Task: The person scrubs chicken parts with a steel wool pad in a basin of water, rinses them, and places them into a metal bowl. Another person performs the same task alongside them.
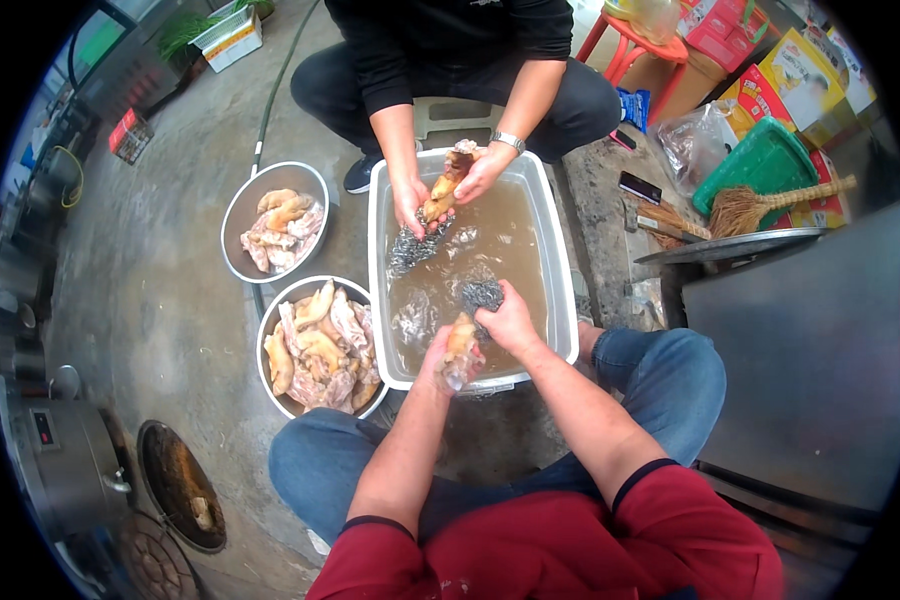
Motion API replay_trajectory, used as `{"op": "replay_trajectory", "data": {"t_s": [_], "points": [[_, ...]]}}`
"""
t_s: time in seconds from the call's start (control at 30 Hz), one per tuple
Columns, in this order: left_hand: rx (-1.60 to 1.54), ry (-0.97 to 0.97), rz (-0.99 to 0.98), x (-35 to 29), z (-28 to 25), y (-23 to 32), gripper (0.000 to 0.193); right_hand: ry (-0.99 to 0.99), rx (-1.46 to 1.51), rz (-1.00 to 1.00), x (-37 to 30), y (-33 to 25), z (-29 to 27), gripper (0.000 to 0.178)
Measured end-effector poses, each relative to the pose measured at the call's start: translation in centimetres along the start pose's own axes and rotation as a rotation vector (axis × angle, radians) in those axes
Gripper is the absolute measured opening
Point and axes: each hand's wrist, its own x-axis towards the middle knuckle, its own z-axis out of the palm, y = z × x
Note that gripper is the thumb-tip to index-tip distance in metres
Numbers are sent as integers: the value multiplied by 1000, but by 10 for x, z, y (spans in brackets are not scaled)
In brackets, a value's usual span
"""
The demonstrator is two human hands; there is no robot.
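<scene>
Over the near end of a white rectangular tub (378,250) of murky brown water, my left hand (434,358) is closed round a pig's trotter (460,345). My right hand (511,322) grips a grey steel wool scrubber (481,294), held against the trotter's far end. Across the tub, a co-worker's two hands (407,195) hold another trotter (440,192) above the water, with a second steel wool scrubber (410,250) beneath it. Left of the tub, a metal bowl (263,350) is heaped with several trotters (320,345).
Farther left stands another metal bowl (232,215) with fewer trotters. A hose (270,100) runs along the floor. At right are a phone (640,186), a straw brush (745,205), a green basin (755,170) and a steel cabinet (800,360). An open round drain (175,490) lies lower left.
</scene>
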Motion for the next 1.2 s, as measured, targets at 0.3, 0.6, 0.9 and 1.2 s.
{"op": "replay_trajectory", "data": {"t_s": [0.3,0.6,0.9,1.2], "points": [[-5,-47,-29,4,11,6,27,29,642,232,28,20,-2,40],[-45,56,216,10,0,16,34,-193,465,150,-14,-46,-51,36],[224,416,653,-21,16,15,49,89,-350,-136,-44,10,-12,51],[797,771,1024,-134,12,178,40,137,-772,19,-61,45,-21,53]]}}
